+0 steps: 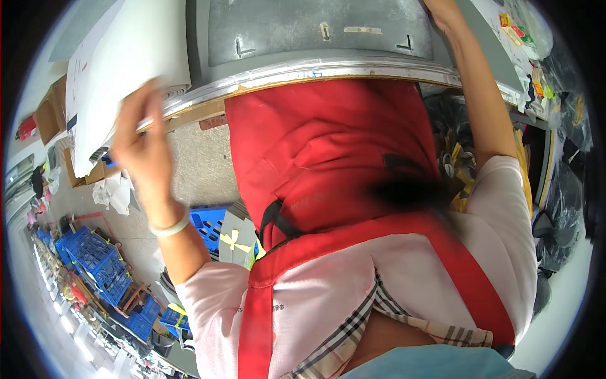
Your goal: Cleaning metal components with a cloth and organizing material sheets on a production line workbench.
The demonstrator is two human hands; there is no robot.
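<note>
Grey and scuffed, the worktable (315, 28) fills the top of my view, its metal front edge curving from left to right above a red apron (328, 170) worn over a pale pink shirt. From where I watch, the left hand (142, 136) is raised at the table's left corner, fingers spread and blurred, laid against the edge of a stack of large white sheets (126, 63) that overhangs the table (I cannot tell whether it truly pinches the sheets or only touches them). A pale band (169, 228) circles that wrist. The right hand (442, 12) reaches up to the far right of the table, cut off by the picture's top edge, so I cannot tell its grip. Below left, blue plastic crates (95, 259) stand on the floor, well apart from both hands.
</note>
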